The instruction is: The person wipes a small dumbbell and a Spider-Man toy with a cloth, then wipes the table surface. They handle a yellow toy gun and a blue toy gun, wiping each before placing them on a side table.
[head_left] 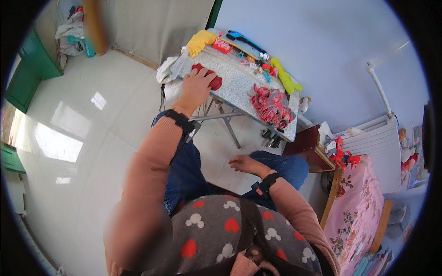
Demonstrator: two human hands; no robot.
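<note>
Head view: I'm seated at a small folding worktop (235, 69), both my arms in frame.
Left grip: hand (197, 87) palm-down on the worktop, fingers bent over a dark red cloth (215, 82); can't tell if I'm closed on it or only pressing.
Dark red cloth: bunched up right under my left grip, near the worktop's close edge; shows past the fingertips and to the right of them.
Right grip: hand (248, 164) loose, fingers half-curled and parted, nothing visible in it; beside my right knee, lower than the worktop; contact with the jeans (287, 170) unclear.
Yellow cloth: crumpled (200, 42), beyond my left grip, at the far edge.
White cloth: draped (165, 70), just left of my left grip, over the worktop's end.
Red box: small, open-looking (223, 45), beyond and slightly right of my left grip.
Small toys: loose pile (268, 70), right of my left grip, along the wall side.
Floral cloth: red-pink heap (274, 106), well right of my left grip.
Yellow-green item: long (286, 77), behind that heap.
Pink cover: flower print (357, 202), well right of my right grip.
</note>
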